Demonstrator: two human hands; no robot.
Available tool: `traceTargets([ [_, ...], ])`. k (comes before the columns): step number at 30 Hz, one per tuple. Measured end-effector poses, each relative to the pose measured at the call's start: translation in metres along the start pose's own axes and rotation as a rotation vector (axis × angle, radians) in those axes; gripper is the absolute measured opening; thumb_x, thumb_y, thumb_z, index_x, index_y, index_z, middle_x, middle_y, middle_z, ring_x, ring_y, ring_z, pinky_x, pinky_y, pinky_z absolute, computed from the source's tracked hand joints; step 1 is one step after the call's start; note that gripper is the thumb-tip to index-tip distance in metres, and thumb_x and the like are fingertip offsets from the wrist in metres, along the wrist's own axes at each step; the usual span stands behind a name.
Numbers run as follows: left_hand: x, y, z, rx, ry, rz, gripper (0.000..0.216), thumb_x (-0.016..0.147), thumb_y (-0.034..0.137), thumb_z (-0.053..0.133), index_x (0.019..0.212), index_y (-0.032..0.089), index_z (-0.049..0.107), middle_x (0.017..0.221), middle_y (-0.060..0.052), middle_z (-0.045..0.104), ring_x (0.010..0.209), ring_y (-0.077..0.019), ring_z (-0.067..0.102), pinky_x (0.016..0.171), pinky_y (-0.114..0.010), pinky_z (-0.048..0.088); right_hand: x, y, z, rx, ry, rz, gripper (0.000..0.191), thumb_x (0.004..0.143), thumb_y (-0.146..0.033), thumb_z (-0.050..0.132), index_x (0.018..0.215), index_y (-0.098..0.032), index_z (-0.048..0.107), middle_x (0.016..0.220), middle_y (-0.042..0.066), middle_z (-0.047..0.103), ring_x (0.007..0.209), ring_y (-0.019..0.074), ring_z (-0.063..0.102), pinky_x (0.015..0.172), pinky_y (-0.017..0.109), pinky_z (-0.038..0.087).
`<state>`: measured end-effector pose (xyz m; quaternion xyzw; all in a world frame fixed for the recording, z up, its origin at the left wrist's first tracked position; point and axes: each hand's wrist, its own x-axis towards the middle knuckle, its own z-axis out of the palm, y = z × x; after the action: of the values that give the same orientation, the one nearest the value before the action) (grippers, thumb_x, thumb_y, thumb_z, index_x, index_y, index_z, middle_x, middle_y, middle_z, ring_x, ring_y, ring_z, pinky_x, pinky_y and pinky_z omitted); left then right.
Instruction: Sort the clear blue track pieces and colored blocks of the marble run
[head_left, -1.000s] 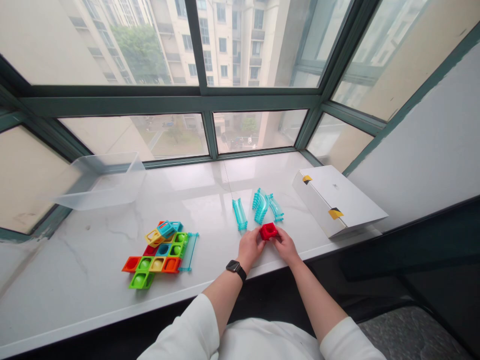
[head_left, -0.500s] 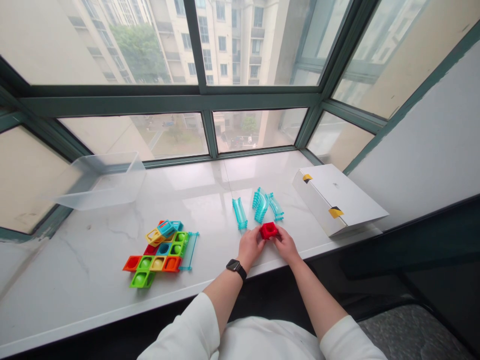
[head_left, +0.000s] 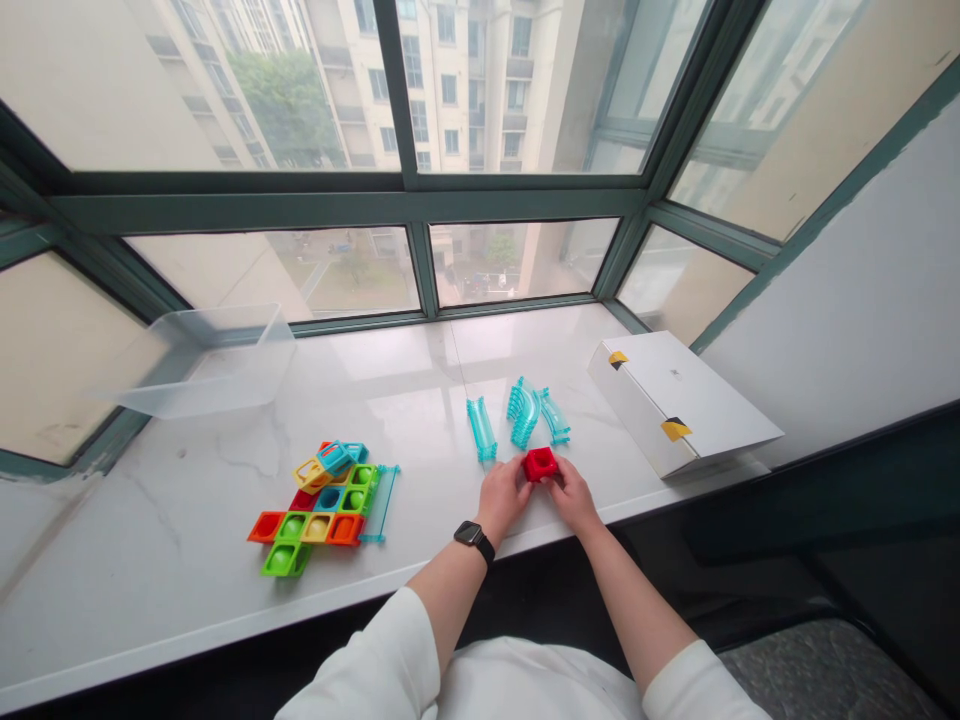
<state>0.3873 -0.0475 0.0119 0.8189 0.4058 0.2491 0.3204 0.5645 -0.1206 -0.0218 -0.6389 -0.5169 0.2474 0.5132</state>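
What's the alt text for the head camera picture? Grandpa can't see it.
A person's left hand and right hand hold a red block at a white counter. Teal track pieces lie just beyond, colorful blocks to the left, a white box to the right.

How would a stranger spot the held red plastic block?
On the white, marbled windowsill, find the clear turquoise plastic tracks. Just nearer the camera is the red, square plastic block. Unlike the multicoloured plastic blocks clustered left, it is held between left grip and right grip.
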Motion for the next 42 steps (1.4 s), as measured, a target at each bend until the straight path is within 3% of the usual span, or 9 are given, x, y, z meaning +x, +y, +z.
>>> traceTargets([
  [14, -0.001, 0.002, -0.001, -0.009, 0.005, 0.011, 0.047, 0.090, 0.024, 0.069, 0.136, 0.025, 0.062, 0.117, -0.007, 0.076, 0.104, -0.0261, 0.068, 0.091, -0.041, 0.054, -0.002, 0.001, 0.002, -0.051, 0.001, -0.001, 0.049, 0.096, -0.044, 0.061, 0.141, -0.026, 0.060, 0.139, 0.012, 0.065, 0.130, 0.0317, 0.062, 0.112, 0.053, 0.051],
  [20, -0.002, -0.001, 0.001, -0.013, 0.015, 0.028, 0.047, 0.088, 0.026, 0.072, 0.135, 0.026, 0.062, 0.112, -0.006, 0.076, 0.101, -0.0267, 0.068, 0.089, -0.041, 0.055, -0.013, 0.001, 0.006, 0.075, 0.053, 0.073, 0.090, 0.087, -0.046, 0.075, 0.162, -0.026, 0.031, 0.152, 0.017, 0.053, 0.126, 0.0313, 0.066, 0.105, 0.051, 0.057],
  [25, -0.002, -0.005, 0.006, -0.038, 0.027, 0.023, 0.057, 0.085, 0.025, 0.076, 0.139, 0.024, 0.058, 0.119, -0.008, 0.075, 0.106, -0.0280, 0.068, 0.094, -0.043, 0.055, -0.019, -0.012, -0.010, 0.076, 0.200, 0.067, 0.070, 0.096, -0.046, 0.060, 0.158, -0.024, 0.036, 0.147, 0.019, 0.056, 0.128, 0.0311, 0.063, 0.102, 0.052, 0.058],
  [29, -0.005, -0.009, 0.005, -0.110, 0.006, -0.006, 0.069, 0.081, 0.024, 0.080, 0.144, 0.024, 0.054, 0.128, -0.009, 0.073, 0.105, -0.0270, 0.068, 0.096, -0.045, 0.055, -0.015, -0.049, -0.026, -0.052, 0.439, -0.040, 0.048, 0.097, -0.041, 0.056, 0.142, -0.022, 0.053, 0.132, 0.016, 0.063, 0.117, 0.0308, 0.065, 0.103, 0.055, 0.055],
  [31, -0.010, -0.011, -0.001, -0.182, -0.008, -0.024, 0.071, 0.080, 0.028, 0.082, 0.145, 0.023, 0.053, 0.133, -0.011, 0.070, 0.101, -0.0252, 0.069, 0.095, -0.044, 0.056, -0.013, -0.073, -0.026, -0.107, 0.483, -0.101, 0.040, 0.097, -0.038, 0.057, 0.134, -0.022, 0.057, 0.125, 0.014, 0.065, 0.111, 0.0295, 0.065, 0.101, 0.053, 0.055],
  [37, -0.044, -0.024, -0.036, -0.494, -0.110, -0.128, 0.044, 0.096, 0.042, 0.064, 0.135, 0.023, 0.060, 0.129, -0.010, 0.072, 0.095, -0.0189, 0.070, 0.088, -0.036, 0.058, -0.017, -0.126, 0.018, -0.102, 0.304, -0.271, 0.030, 0.098, -0.030, 0.055, 0.128, -0.026, 0.059, 0.119, 0.012, 0.064, 0.101, 0.0269, 0.067, 0.092, 0.046, 0.059],
  [42, -0.087, -0.042, -0.066, -0.810, -0.149, -0.306, 0.051, 0.094, 0.061, 0.060, 0.123, 0.019, 0.063, 0.117, -0.013, 0.076, 0.102, -0.0219, 0.071, 0.093, -0.039, 0.058, -0.024, -0.120, 0.082, -0.039, 0.104, -0.293, 0.028, 0.097, -0.026, 0.054, 0.125, -0.026, 0.061, 0.112, 0.009, 0.067, 0.091, 0.0243, 0.068, 0.084, 0.043, 0.060],
])
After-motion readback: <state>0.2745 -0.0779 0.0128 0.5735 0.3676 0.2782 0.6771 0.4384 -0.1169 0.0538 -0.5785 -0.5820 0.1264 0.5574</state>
